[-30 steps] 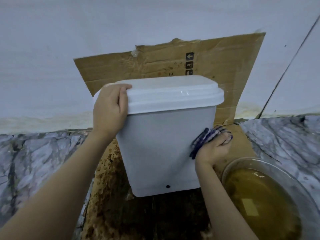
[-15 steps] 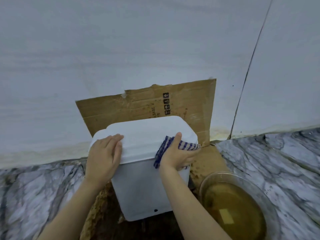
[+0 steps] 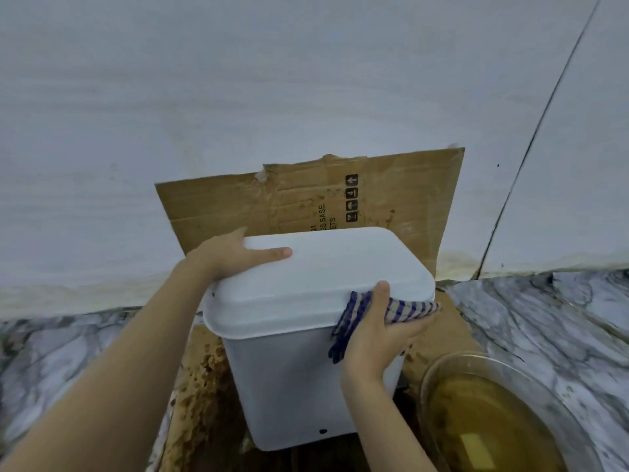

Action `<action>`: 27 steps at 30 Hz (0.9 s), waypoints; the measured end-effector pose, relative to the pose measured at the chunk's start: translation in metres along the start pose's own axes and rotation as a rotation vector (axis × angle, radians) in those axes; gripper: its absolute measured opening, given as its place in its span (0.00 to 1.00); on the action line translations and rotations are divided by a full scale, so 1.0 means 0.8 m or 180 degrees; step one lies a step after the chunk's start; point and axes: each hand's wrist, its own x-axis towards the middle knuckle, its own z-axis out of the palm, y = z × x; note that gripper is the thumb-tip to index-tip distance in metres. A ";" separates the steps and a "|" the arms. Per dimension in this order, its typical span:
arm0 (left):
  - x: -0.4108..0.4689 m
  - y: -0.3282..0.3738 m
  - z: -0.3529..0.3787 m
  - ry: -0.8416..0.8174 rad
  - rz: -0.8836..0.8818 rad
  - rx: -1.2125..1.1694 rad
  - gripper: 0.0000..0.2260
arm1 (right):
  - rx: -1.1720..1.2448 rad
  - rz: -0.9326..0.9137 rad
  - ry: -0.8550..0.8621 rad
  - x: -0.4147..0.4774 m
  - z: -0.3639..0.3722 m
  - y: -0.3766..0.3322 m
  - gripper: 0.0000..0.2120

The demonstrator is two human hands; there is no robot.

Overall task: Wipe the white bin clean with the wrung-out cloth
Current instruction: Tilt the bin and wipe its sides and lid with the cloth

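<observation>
The white bin (image 3: 289, 379) stands upright on stained cardboard in the middle of the view, its white lid (image 3: 326, 274) closed. My left hand (image 3: 231, 255) grips the lid's far left corner, thumb lying flat on top. My right hand (image 3: 377, 335) presses a blue-and-white checked cloth (image 3: 405, 310) against the lid's right front edge and the bin's upper right side. Part of the cloth hangs down below my palm.
A stained cardboard sheet (image 3: 391, 192) leans on the white wall behind the bin and runs under it. A clear bowl (image 3: 439, 369) of brown water sits at the lower right. Grey marble floor (image 3: 544, 321) lies on both sides.
My right hand moved the cloth from the bin's lower right side up to the lid's right edge. My left hand shifted from the lid's front left to its far left corner. The camera drew back.
</observation>
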 end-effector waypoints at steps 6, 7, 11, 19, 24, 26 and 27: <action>-0.013 0.005 0.003 0.0068 0.0018 0.0153 0.49 | 0.0135 0.0176 0.0062 -0.046 0.023 -0.001 0.51; -0.020 0.005 0.005 0.0098 0.0010 0.0121 0.47 | 0.0164 0.0171 0.0087 -0.051 0.024 0.001 0.52; -0.050 0.006 0.015 0.0388 -0.0085 0.0070 0.44 | 0.0238 0.0180 -0.0073 -0.040 0.016 -0.004 0.50; -0.106 0.023 0.032 0.0572 -0.0409 0.0688 0.47 | -0.0086 0.0302 -0.1234 0.037 -0.018 -0.038 0.43; -0.093 0.005 0.026 -0.0076 -0.0178 -0.0306 0.49 | -0.0227 0.0563 -0.1617 0.016 -0.036 -0.040 0.48; -0.091 0.001 0.030 -0.0172 0.0046 -0.0974 0.45 | -0.0051 0.0543 -0.1645 -0.010 -0.044 -0.030 0.45; -0.091 0.000 0.032 -0.0178 0.0116 -0.1126 0.44 | 0.0018 0.0531 -0.1605 -0.021 -0.046 -0.028 0.44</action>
